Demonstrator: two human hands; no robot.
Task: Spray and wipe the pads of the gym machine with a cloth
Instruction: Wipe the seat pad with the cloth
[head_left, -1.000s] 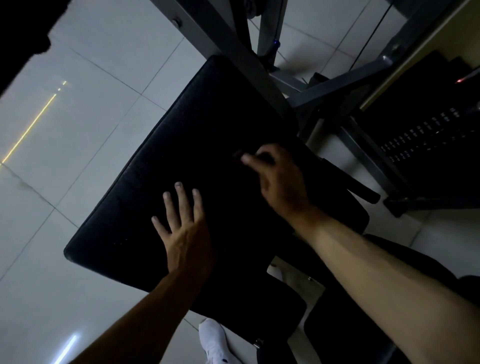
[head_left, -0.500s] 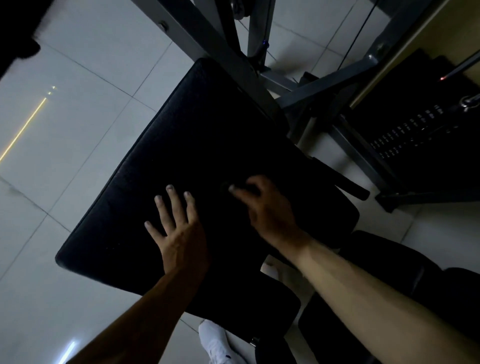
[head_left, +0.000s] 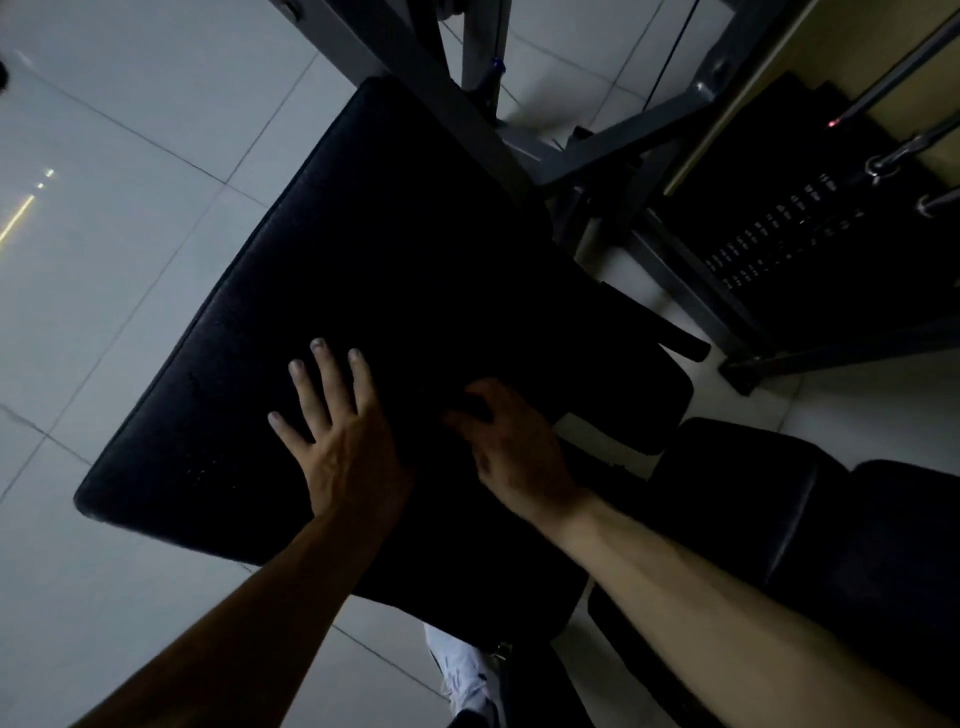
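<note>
One view, head camera, looking down. Large black pad (head_left: 395, 249) of the gym machine slanting across the middle of the picture, grey frame (head_left: 415, 67) along its upper right edge. Left hand (head_left: 345, 452) laid flat on the near half of the pad, fingers straight and spread, holding nothing, seemingly bracing. Right hand (head_left: 519, 452) just beside it on the near right part of the pad, fingers curled down onto a dark wad taken for the cloth (head_left: 474, 406); black on black, so outline of the cloth not to be made out with certainty.

Progress, as a judgement: wiping stage under way on this pad, spraying of it presumably done, though no wet sheen or streaks legible in the dim light. Wiped and unwiped areas not to be told apart. Far half of the pad well apart from both hands. Probably left to do: the rest of this surface, then the smaller pads (head_left: 831, 525) at lower right, touched by neither hand.

Containers: no spray bottle or other vessel in view, hence nothing to report of contents or fill.

Surroundings: pale tiled floor (head_left: 130, 156), weight stack (head_left: 779, 244) at upper right, white shoe (head_left: 462, 675) at the bottom edge.
</note>
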